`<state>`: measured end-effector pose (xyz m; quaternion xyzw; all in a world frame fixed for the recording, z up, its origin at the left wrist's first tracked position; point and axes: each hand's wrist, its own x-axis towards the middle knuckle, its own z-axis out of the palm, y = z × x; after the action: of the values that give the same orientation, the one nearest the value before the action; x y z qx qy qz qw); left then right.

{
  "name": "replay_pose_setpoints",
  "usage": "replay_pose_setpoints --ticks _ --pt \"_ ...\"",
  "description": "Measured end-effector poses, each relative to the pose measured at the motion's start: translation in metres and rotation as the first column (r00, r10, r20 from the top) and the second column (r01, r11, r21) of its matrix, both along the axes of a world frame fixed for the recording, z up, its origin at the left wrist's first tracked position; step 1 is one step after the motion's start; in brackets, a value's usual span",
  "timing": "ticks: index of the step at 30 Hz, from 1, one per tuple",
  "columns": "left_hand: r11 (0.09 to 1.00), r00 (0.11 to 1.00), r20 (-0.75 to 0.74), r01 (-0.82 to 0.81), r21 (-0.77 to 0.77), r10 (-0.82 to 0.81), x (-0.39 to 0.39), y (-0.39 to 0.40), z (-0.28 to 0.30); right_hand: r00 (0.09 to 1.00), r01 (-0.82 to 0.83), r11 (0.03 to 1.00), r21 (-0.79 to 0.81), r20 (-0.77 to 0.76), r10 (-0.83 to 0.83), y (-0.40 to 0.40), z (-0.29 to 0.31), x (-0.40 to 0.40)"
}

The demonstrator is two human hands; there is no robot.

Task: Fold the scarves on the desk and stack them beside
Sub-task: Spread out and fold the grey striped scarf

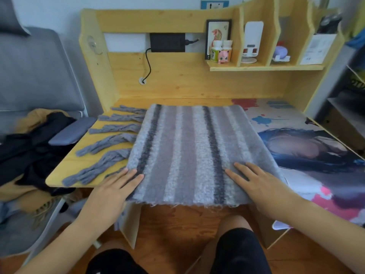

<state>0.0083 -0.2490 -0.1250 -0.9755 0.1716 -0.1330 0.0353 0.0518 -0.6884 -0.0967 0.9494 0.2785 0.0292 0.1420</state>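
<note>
A grey striped scarf (187, 151) lies folded flat across the middle of the wooden desk (65, 167), its near edge hanging a little over the front. Its braided grey tassels (110, 141) fan out to the left on the bare wood. My left hand (116, 186) rests flat on the scarf's near left corner, fingers straight. My right hand (256, 180) presses flat on the near right part, fingers spread and straight.
A printed desk mat (308, 147) covers the desk's right half. A grey chair (35, 80) at the left carries black and tan clothing (33, 143). Shelves (264, 67) at the back hold bottles, a picture and small items. A black adapter with cable (167, 42) hangs on the back panel.
</note>
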Motion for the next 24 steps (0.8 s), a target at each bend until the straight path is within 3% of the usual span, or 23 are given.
replay_pose_setpoints --ticks 3,6,9,11,13,15,19,22,24 --pt "0.999 0.994 0.107 0.040 -0.013 -0.038 -0.007 -0.006 0.006 0.990 0.105 0.994 0.007 0.091 -0.105 -0.003 -0.005 -0.005" --pt "1.000 0.998 0.062 -0.008 -0.006 0.008 -0.012 -0.006 0.023 0.988 0.147 0.989 -0.018 0.042 -0.147 -0.006 0.019 -0.016" --pt "0.987 0.965 -0.233 -0.143 -0.067 0.124 -0.014 0.003 0.052 0.960 0.167 0.986 0.007 -0.228 -0.161 -0.010 0.068 -0.024" --pt "0.963 0.856 -0.497 -0.238 -0.130 0.145 -0.007 0.012 0.084 0.876 0.212 0.972 0.098 -0.459 -0.145 -0.016 0.101 -0.022" --pt "0.936 0.733 -0.672 -0.304 -0.179 0.110 0.003 0.021 0.129 0.839 0.191 0.969 0.154 -0.538 -0.080 -0.023 0.137 -0.015" --pt "0.946 0.659 -0.746 -0.293 -0.142 0.092 0.019 0.029 0.171 0.837 0.187 0.963 0.193 -0.545 -0.053 -0.027 0.172 -0.004" --pt "0.909 0.588 -0.786 -0.408 -0.086 0.190 0.079 0.037 0.235 0.826 0.273 0.896 0.349 -0.563 -0.032 -0.031 0.217 0.035" --pt "0.857 0.534 -0.770 -0.515 0.033 0.350 0.132 0.007 0.268 0.761 0.471 0.775 0.420 -0.638 -0.116 -0.032 0.220 0.089" --pt "0.844 0.603 -0.627 -0.507 0.176 0.493 0.166 -0.024 0.266 0.760 0.572 0.659 0.488 -0.619 -0.201 -0.028 0.199 0.131"
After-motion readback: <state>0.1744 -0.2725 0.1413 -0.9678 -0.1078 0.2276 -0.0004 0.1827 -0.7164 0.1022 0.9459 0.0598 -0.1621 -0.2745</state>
